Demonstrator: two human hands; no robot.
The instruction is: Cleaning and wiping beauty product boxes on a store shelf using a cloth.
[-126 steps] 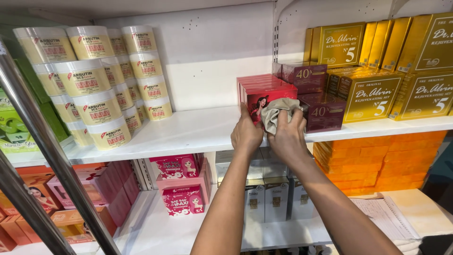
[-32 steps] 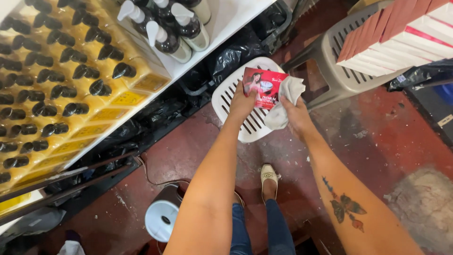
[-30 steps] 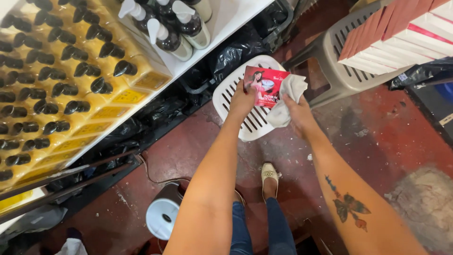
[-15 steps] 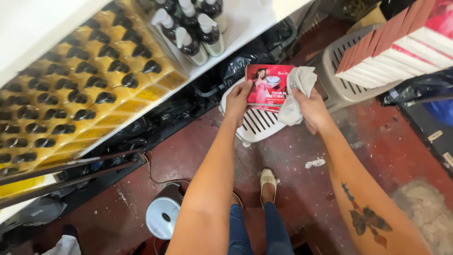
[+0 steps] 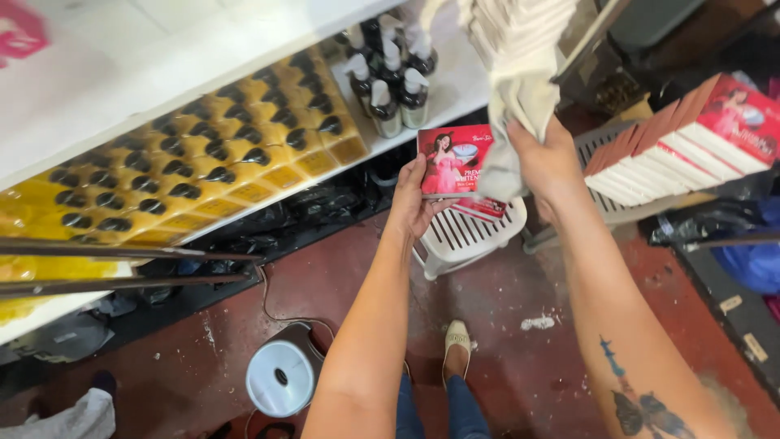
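My left hand [image 5: 413, 207] holds a flat red product box [image 5: 452, 159] with a pictured figure on its front, gripped at its lower left edge. Raised beside the box, my right hand [image 5: 546, 161] grips a pale cloth [image 5: 524, 96] that hangs over the box's right side. Below the box, a second red box [image 5: 481, 209] lies on a white slatted plastic stool [image 5: 461, 238]. Both forearms reach up from the bottom of the view.
A stack of red-and-white boxes [image 5: 681, 140] rests on a grey plastic stool at right. A white shelf [image 5: 443, 91] holds dark pump bottles [image 5: 388, 81] and rows of yellow-packed dark-capped bottles [image 5: 195, 162]. A white round device [image 5: 279, 377] and my shoe [image 5: 457, 335] sit on the red floor.
Since four seconds ago the view swung from the upper shelves down to the floor. In the last second both hands lifted the box and cloth higher, clear of the white stool.
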